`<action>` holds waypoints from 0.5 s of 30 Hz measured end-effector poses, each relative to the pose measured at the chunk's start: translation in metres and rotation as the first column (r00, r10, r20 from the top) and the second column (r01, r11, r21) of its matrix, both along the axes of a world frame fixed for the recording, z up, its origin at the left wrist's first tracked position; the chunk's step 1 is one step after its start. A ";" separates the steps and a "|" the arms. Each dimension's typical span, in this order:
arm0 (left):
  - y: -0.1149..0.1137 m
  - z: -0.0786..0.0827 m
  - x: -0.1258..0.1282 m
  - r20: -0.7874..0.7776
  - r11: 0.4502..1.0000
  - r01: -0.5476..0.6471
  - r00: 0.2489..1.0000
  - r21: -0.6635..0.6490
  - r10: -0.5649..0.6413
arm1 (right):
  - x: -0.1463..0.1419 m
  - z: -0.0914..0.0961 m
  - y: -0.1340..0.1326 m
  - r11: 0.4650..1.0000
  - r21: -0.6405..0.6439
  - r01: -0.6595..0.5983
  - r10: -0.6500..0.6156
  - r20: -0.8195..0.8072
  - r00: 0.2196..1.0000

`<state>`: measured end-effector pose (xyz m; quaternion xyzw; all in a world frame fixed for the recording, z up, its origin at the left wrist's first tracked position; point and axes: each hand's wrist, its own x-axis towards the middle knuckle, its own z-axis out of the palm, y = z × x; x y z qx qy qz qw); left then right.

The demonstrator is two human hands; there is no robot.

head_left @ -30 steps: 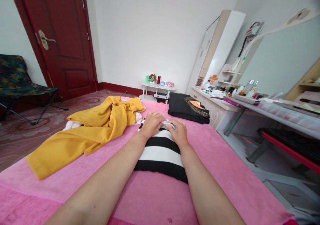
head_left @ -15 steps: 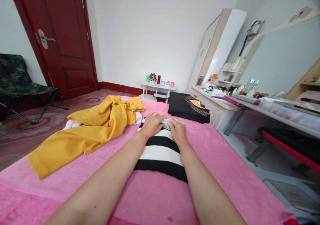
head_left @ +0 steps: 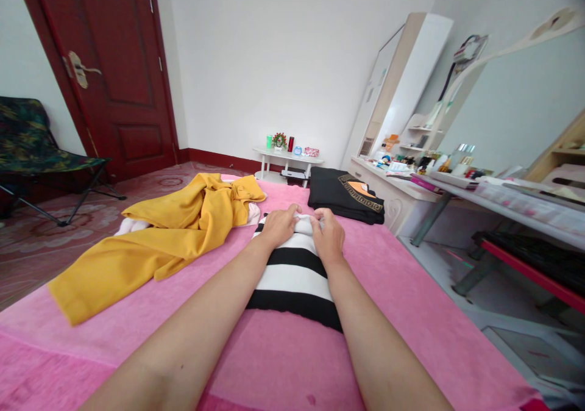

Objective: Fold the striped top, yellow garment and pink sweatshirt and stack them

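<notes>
A black-and-white striped garment (head_left: 295, 280) lies folded on the pink bedspread (head_left: 283, 350) straight in front of me. My left hand (head_left: 280, 225) pinches its far edge on the left, and my right hand (head_left: 328, 234) pinches the same edge on the right. Between them a strip of white cloth shows, its fold partly hidden by my fingers. Left of the striped garment is a crumpled yellow garment (head_left: 192, 222) with pale pink cloth peeking out beneath. Beyond my right hand rests a folded black garment (head_left: 333, 194) with a gold-patterned neckline.
A low white table (head_left: 287, 155) with small items stands by the far wall. On the right are a cluttered dressing table (head_left: 393, 182) and a grey-legged desk (head_left: 516, 197). A camouflage folding chair (head_left: 43, 155) stands left, near the dark red door (head_left: 105, 63).
My fingers have lifted slightly at the far edge of the striped garment, and more of the white strip shows between my hands. The other clothes have stayed put.
</notes>
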<state>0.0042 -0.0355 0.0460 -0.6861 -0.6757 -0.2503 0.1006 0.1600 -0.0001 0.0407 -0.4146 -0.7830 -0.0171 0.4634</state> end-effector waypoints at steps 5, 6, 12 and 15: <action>0.020 0.000 0.001 0.057 0.992 -0.122 0.991 -0.024 0.124 | -0.003 0.001 -0.003 0.979 0.103 -0.178 0.164 0.130 0.978; 0.022 0.002 0.001 0.048 0.989 -0.147 0.988 0.009 0.147 | -0.005 -0.001 -0.001 0.974 0.065 -0.219 0.205 0.175 0.963; 0.010 0.008 0.004 -0.137 0.961 0.079 0.990 0.265 -0.044 | -0.011 -0.011 0.007 0.973 -0.144 -0.181 0.219 0.317 0.923; 0.004 0.000 0.003 -0.095 0.978 0.209 0.974 0.023 -0.206 | -0.010 -0.014 0.009 0.970 -0.215 -0.112 0.189 0.382 0.905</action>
